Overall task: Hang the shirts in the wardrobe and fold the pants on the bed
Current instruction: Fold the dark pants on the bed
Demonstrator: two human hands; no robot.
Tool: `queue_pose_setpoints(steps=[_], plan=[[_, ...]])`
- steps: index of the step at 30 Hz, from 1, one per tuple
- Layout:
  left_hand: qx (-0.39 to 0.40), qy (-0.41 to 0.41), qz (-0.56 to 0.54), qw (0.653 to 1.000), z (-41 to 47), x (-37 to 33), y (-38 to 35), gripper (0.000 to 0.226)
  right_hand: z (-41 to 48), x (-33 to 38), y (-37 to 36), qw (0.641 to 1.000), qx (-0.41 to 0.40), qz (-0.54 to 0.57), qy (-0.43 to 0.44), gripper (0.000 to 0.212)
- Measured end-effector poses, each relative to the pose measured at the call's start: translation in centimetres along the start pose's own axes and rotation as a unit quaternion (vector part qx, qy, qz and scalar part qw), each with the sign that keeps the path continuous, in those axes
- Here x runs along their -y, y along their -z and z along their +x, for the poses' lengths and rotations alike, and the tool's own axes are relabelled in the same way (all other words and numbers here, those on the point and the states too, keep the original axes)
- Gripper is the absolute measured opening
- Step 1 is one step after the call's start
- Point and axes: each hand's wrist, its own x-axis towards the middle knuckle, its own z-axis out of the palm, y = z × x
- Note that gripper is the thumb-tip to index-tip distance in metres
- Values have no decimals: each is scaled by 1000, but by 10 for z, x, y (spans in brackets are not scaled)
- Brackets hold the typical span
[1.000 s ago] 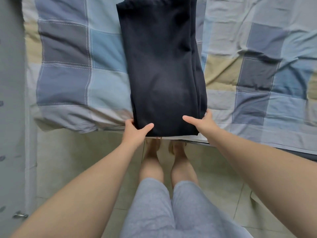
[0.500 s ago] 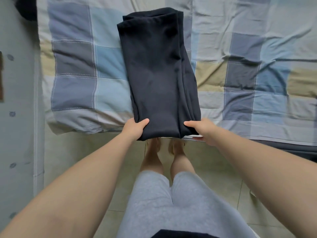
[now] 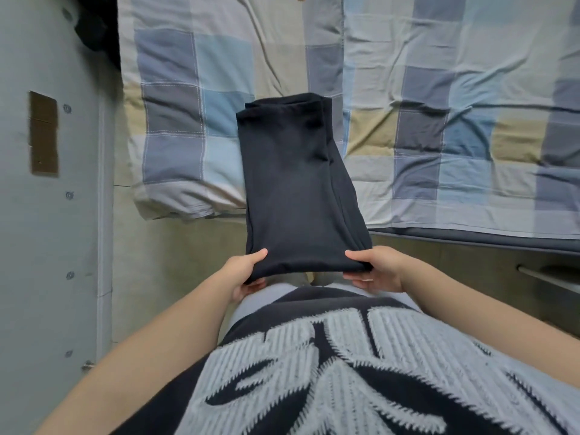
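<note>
Black pants [image 3: 295,183] overhang the bed [image 3: 439,89] edge, near end pinched by left hand [image 3: 243,273] and right hand [image 3: 378,268] fingers.

pants [image 3: 298,189] showing plain black-navy | bedcover [image 3: 439,89], 12 to 3 o'clock, showing blue, grey and beige checks | top [image 3: 345,381], 6 o'clock, showing black with pale grey ribbed motif | panel [image 3: 47,246], 9 o'clock, showing grey-green, brown patch [image 3: 44,133]
</note>
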Motion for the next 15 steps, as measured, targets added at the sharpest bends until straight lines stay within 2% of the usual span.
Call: queue_pose_setpoints(steps=[3, 6, 10, 15], plan=[[15, 18, -14, 1000, -8, -7, 7, 40, -8, -1, -1, 1000, 15, 22, -6, 36], [20, 19, -39, 999, -12, -30, 9, 35, -14, 19, -8, 998, 7, 61, 11, 22], [31, -3, -150, 988, -13, -75, 2, 28, -15, 72, -22, 993, -18, 107, 56, 17], [65, -45, -222, 972, -5, -151, -11, 26, -10, 149, -35, 979, -17, 170, 110, 13]])
